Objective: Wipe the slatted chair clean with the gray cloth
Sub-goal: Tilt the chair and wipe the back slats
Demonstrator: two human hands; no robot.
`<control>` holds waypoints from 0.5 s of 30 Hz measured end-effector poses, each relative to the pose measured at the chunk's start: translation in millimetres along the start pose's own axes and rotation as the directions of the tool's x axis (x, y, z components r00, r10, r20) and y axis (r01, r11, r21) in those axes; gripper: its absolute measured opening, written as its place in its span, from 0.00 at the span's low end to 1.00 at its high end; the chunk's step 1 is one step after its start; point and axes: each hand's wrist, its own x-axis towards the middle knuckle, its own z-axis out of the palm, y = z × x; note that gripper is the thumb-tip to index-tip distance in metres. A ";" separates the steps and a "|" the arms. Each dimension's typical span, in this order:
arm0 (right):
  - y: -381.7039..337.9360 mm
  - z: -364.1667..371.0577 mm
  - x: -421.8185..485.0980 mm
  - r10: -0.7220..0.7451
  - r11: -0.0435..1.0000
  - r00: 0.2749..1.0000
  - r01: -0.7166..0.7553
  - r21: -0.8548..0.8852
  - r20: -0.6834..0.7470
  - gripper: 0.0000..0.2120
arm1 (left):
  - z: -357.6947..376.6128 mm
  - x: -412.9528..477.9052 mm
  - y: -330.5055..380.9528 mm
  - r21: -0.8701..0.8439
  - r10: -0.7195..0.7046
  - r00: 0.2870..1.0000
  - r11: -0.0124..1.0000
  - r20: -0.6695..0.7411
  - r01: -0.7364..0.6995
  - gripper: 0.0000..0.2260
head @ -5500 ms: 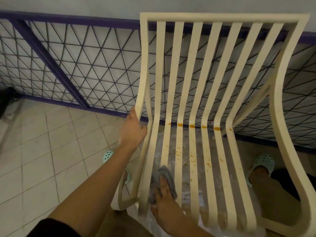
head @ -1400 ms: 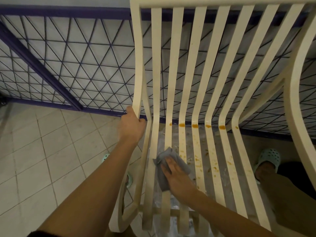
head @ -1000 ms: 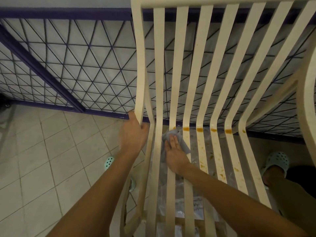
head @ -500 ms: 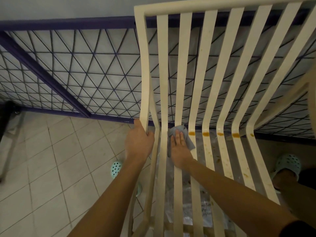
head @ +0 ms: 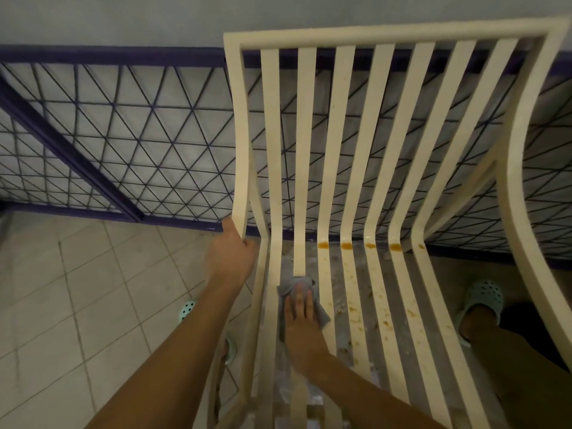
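My left hand (head: 230,258) curls its grip round the left side rail of the slatted chair (head: 337,144), just where the back bends into the seat. My right hand (head: 301,317) lies flat, fingers straight and together, pressing the gray cloth (head: 286,289) onto the third seat slat from the left, a little in front of the bend. Orange stains (head: 346,245) sit in a row at the bend of the slats to the right, with specks trailing down the seat. Behind the chair stands a purple wire-grid fence (head: 123,134); tiled floor (head: 62,289) lies to the left, and a mint clog (head: 484,297) shows through on the right. Half a second ago the cloth was up at the bend; it now sits lower on the seat, while my left hand keeps its hold.
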 end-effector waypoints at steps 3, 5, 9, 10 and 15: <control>-7.8 -5.2 -24.6 0.032 0.998 0.996 -0.037 0.060 0.079 0.39 | -0.9 -0.7 0.8 0.002 -0.002 1.000 1.000 -0.002 0.002 0.18; -8.6 -10.2 -31.2 -0.009 0.999 0.997 0.005 0.052 0.080 0.37 | -1.3 -0.5 1.7 -0.006 -0.012 1.000 1.000 -0.007 0.012 0.18; -4.5 -18.8 -24.8 -0.058 0.997 0.987 0.048 0.068 0.148 0.36 | 1.0 0.2 0.6 -0.013 0.030 0.999 0.999 -0.030 -0.030 0.19; -3.1 -24.5 -20.3 -0.062 0.995 0.989 0.051 0.082 0.137 0.35 | 2.1 -0.1 -0.8 -0.023 0.061 0.997 0.998 -0.044 -0.062 0.20; 10.0 -40.3 16.0 -0.078 0.994 0.996 0.074 0.080 0.051 0.32 | 7.6 3.2 -6.4 -0.010 0.138 0.988 0.990 -0.070 -0.139 0.31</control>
